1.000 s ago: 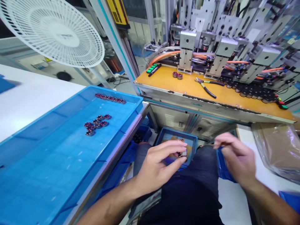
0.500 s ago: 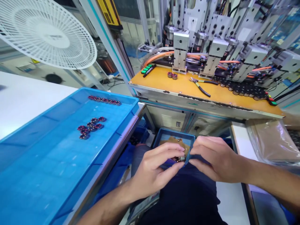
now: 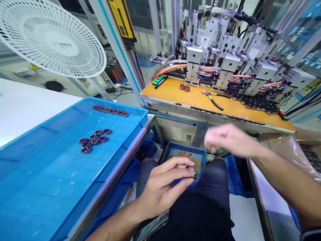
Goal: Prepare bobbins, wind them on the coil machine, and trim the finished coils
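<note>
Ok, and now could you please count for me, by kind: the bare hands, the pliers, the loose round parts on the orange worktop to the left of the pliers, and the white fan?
Bare hands: 2, the left hand and the right hand
Pliers: 1
Loose round parts: 2
White fan: 1
Total: 6

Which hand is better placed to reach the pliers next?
Likely the right hand: blurred but seemingly empty, it is nearer the pliers, while the left hand holds a small part.
</note>
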`<state>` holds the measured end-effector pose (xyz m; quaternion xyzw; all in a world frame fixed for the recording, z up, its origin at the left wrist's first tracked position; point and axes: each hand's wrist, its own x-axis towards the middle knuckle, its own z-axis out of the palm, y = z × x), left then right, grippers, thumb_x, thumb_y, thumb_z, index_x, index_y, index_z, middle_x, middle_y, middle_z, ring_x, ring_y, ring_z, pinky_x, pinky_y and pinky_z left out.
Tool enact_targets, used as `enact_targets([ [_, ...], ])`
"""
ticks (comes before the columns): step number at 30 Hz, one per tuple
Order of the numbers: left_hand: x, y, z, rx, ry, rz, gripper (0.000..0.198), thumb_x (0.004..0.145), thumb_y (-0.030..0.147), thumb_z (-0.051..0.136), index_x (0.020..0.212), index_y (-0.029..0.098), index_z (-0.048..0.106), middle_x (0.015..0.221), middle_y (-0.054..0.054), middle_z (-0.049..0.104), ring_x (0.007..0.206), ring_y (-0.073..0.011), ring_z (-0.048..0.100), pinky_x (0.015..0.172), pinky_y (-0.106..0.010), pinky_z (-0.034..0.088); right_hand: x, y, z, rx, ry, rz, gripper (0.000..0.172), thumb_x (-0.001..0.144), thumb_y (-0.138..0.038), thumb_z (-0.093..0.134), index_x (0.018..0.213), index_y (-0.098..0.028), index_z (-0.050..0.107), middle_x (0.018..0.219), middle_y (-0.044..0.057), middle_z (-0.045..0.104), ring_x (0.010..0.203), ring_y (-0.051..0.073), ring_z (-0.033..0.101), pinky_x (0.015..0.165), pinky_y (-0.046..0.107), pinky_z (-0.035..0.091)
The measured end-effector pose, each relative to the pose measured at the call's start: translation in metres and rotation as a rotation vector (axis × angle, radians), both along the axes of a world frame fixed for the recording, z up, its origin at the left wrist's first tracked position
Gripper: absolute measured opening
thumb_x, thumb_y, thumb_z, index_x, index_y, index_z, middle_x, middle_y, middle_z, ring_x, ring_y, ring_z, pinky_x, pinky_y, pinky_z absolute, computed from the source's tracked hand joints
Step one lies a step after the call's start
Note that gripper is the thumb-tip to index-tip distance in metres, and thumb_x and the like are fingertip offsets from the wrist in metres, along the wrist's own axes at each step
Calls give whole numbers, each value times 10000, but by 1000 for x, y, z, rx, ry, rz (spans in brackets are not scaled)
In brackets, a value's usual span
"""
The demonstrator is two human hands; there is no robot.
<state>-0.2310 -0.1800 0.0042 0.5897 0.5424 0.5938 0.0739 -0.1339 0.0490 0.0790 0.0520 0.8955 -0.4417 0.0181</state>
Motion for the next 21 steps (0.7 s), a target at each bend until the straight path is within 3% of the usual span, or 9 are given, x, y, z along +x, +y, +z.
enact_targets([
  [2, -1, 0, -1, 10, -35, 36, 270, 797, 6, 676, 1012, 169, 695, 1047, -101, 697, 944, -165, 692, 824, -254, 573, -27, 47, 1, 483, 337, -387, 305, 914, -383, 536, 870, -124, 690, 875, 96, 699, 812, 201, 635, 801, 343, 493],
  [4, -3, 0, -4, 2, -85, 83, 293, 796, 12, 680, 1029, 188, 701, 1071, -104, 701, 984, -186, 685, 845, -289, 571, -53, 93, -7, 812, 293, -498, 373, 903, -388, 553, 1118, -106, 670, 1137, 155, 682, 1027, 262, 620, 936, 396, 463],
  [6, -5, 0, -8, -18, -134, 126, 301, 799, 15, 677, 1034, 201, 710, 1083, -105, 706, 991, -193, 684, 838, -299, 570, -73, 126, -20, 860, 223, -474, 469, 877, -414, 586, 1222, -99, 631, 1273, 173, 626, 1155, 291, 573, 998, 410, 441],
  [8, -7, 0, -11, -32, -181, 163, 298, 802, 16, 673, 1022, 211, 720, 1068, -98, 714, 978, -191, 687, 816, -295, 570, -86, 142, -33, 857, 151, -435, 533, 880, -473, 558, 1235, -81, 621, 1287, 200, 611, 1187, 323, 552, 1004, 447, 438],
  [12, -10, -3, -11, -2, -243, 236, 308, 789, 7, 681, 995, 229, 737, 1052, -77, 722, 967, -185, 688, 790, -282, 571, -83, 138, -40, 887, 64, -367, 560, 885, -535, 492, 1172, -79, 642, 1160, 225, 648, 1089, 356, 587, 959, 507, 452],
  [16, -10, -6, -7, 32, -250, 277, 310, 773, -2, 689, 974, 226, 752, 1032, -67, 731, 953, -186, 695, 813, -295, 576, -44, 117, -33, 958, 53, -246, 601, 848, -559, 527, 1233, -104, 601, 1165, 212, 616, 1043, 364, 587, 936, 506, 470],
  [19, -9, -4, -6, 43, -278, 288, 300, 778, 0, 684, 970, 218, 758, 1033, -78, 733, 951, -190, 695, 796, -295, 587, 0, 87, -41, 987, 170, -178, 591, 814, -372, 581, 1325, -82, 513, 1178, 213, 570, 1069, 368, 560, 947, 512, 469],
  [21, -9, 0, -7, 47, -300, 281, 295, 783, 4, 683, 976, 213, 758, 1037, -89, 731, 953, -195, 695, 784, -299, 594, 31, 55, -56, 844, 275, -188, 595, 805, -256, 574, 1361, -81, 455, 1204, 215, 525, 1114, 342, 534, 959, 487, 473],
])
